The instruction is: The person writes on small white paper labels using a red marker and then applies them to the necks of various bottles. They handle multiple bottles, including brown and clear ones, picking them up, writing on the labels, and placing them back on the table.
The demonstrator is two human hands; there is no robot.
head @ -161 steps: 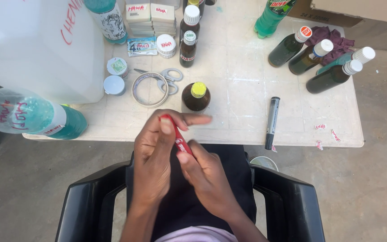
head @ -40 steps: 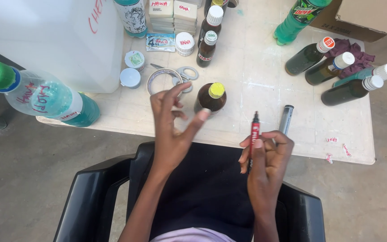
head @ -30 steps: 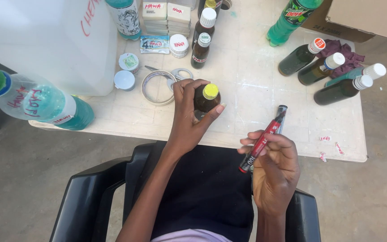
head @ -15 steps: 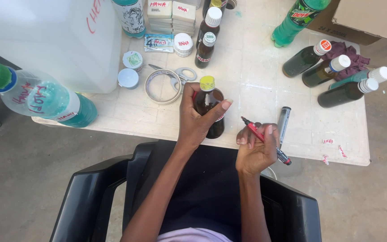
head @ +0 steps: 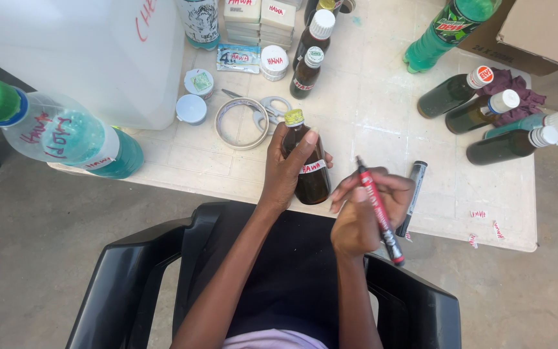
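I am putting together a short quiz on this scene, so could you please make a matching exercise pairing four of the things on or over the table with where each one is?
Things:
1. brown bottle
2. red marker
3. black marker
4. tape ring

Places:
A. lying on the table beside the right hand
B. held in the left hand
C. flat on the table next to the scissors
D. held in the right hand

Pairs: 1-B, 2-D, 3-A, 4-C

Brown bottle (head: 310, 169) — yellow cap, white label — beside red marker (head: 378, 211).
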